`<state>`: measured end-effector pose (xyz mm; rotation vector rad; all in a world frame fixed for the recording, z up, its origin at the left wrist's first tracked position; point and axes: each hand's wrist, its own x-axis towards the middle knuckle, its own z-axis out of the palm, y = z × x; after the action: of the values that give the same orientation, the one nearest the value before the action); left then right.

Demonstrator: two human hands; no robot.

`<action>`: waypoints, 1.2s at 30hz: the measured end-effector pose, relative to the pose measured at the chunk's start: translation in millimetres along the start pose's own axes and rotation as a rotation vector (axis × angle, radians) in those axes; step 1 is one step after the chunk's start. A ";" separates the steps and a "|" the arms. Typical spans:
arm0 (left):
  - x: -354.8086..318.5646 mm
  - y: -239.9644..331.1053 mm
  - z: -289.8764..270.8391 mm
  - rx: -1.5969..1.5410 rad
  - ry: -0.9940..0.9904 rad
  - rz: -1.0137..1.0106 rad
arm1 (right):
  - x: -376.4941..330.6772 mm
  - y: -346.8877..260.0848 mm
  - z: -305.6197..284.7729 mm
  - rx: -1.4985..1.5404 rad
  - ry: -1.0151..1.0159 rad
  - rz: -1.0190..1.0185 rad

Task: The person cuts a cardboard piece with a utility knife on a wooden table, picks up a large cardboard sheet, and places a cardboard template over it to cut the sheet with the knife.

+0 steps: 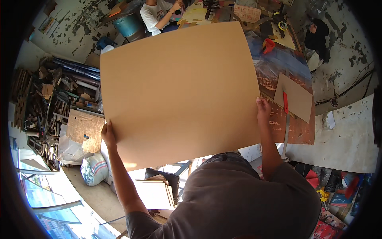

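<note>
A large brown sheet of board (179, 91), plain and nearly rectangular, is held up in front of my body. My left hand (108, 134) grips its left edge near the lower corner, thumb on the facing side. On the opposite edge my right hand (263, 109) holds it in the same way, its other fingers hidden behind the sheet. To the right, a smaller brown board (294, 95) lies on the worktable (274, 127), with a red-handled cutter (285, 102) and a metal ruler (286, 133) on and beside it.
Another person (159, 16) sits at the far side. A red object (269, 46) and a tape roll (282, 26) lie on the table's far part. Scrap wood (43, 107) is piled at left near a stuffed white sack (94, 170). Stacked boards (155, 191) stand beside me.
</note>
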<state>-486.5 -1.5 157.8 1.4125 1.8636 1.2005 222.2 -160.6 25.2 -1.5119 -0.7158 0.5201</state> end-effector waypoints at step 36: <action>22.6 -126.3 223.4 0.208 -0.179 0.016 | 8.2 67.3 -61.7 -0.617 0.050 0.079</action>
<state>-375.4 87.3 -57.1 1.5916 1.8967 0.8744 279.7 -197.2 -36.1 -2.1257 -0.8233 0.3285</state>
